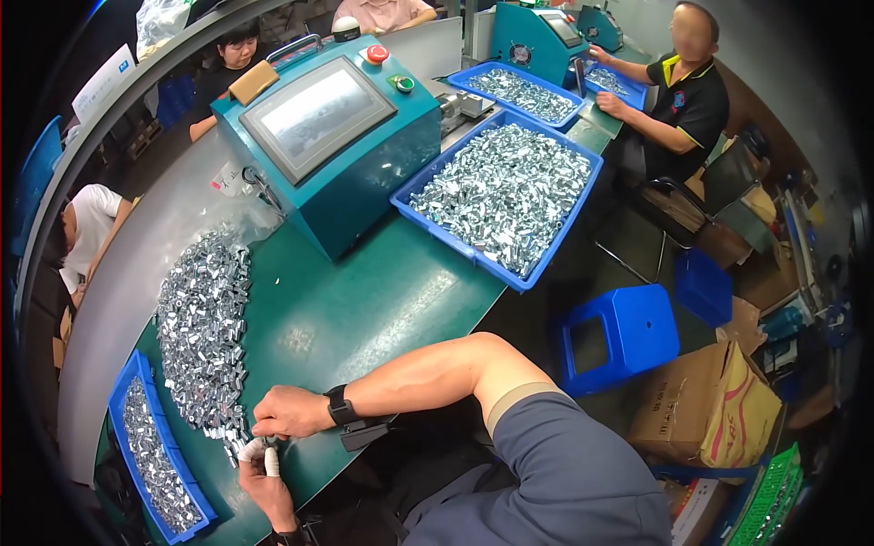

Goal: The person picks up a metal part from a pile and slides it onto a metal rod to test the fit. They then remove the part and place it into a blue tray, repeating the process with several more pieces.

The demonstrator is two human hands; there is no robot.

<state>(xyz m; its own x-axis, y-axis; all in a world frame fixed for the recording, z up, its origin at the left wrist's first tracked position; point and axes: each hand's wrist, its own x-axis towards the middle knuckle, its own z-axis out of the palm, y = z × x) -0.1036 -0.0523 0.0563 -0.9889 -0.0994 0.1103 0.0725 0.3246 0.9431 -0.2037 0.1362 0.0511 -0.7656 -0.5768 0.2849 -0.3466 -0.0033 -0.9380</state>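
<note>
A long heap of small shiny metal sleeve-like parts (202, 332) lies on the green tabletop (364, 293). At its near end my two hands meet. White coverings wrap fingertips of my left hand (266, 490), whose fingers are closed in a pinch. From the right, my right hand (293, 412) reaches across with its fingers drawn together just above the left fingertips. Whatever sits between them is too small and hidden to make out. A narrow blue tray (185, 471) of similar metal parts stands left of my hands.
Beyond the heap stands a teal machine (387, 173) with a screen and red button. Right of it, a large blue tray (455, 246) full of metal parts reaches the table edge. A blue stool (642, 332) and cardboard box (678, 409) stand at right. Co-workers sit around.
</note>
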